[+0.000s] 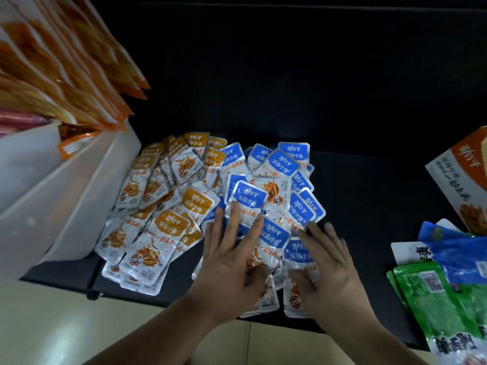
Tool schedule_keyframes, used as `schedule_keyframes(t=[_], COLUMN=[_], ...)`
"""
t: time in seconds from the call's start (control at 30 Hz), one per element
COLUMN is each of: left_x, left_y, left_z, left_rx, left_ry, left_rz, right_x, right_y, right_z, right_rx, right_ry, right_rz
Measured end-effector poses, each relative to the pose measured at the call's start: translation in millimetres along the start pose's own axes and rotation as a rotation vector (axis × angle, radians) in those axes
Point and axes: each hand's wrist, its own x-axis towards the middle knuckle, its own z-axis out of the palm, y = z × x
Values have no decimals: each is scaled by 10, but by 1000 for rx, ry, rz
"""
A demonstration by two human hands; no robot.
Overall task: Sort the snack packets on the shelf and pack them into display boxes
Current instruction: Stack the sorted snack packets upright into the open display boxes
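Note:
Small snack packets lie heaped on a dark shelf [355,196]. Several orange-labelled packets [168,227] form the left half of the heap, several blue-labelled packets [279,164] the right half. My left hand [232,259] lies flat on the blue packets with its fingers spread and straight. Beside it, my right hand [324,262] rests on the blue packets at the heap's near right edge, fingers also extended. Neither hand grips a packet. An orange-and-white display box [463,180] lies at the right edge of the shelf.
A white bin [68,196] holding tall orange pouches [66,69] stands at the left. Blue bags [458,248] and green bags [434,293] lie at the right. The shelf's front edge runs just under my wrists, with pale floor [52,325] below.

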Motion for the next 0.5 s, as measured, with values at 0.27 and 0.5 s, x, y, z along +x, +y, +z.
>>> schedule_keyframes(t=[0.27, 0.5], left_x=[-73, -146], left_y=[-33, -58], left_z=[-100, -154], left_rx=[-68, -24], left_ry=[67, 54], left_rz=[23, 63], right_x=[51, 223], right_y=[-17, -83], right_z=[129, -228], right_rx=[83, 137], right_ry=[-2, 196], right_rz=[13, 26])
